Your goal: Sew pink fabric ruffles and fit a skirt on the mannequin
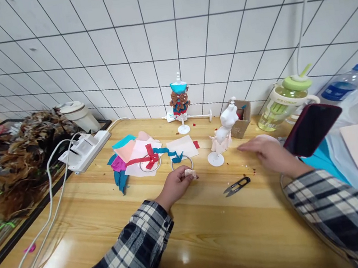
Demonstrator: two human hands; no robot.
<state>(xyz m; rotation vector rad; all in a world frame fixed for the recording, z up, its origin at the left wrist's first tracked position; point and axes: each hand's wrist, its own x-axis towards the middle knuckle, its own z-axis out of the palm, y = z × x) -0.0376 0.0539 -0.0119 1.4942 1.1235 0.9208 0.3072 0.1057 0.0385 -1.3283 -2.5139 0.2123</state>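
Observation:
My left hand (173, 187) pinches a small pale pink piece of crepe-like material (190, 174) above the table. My right hand (267, 152), slightly blurred, reaches out with its fingers stretched, just right of a small white dress form (229, 116). That form tilts on its round base and wears a pale pink ruffled skirt (221, 143). Thread snips (237, 186) lie on the wood between my hands. Beyond my left hand are two rings, one with a red strip (151, 157) and one with a teal strip (176, 156).
Another dress form (180, 101) in turquoise and brown stands by the tiled wall. Coloured sheets (135, 148) lie at centre left. A power strip (87, 149) and feathers (37, 148) are left; a cardboard box (241, 119), tumbler (279, 101) and phone (313, 129) are right.

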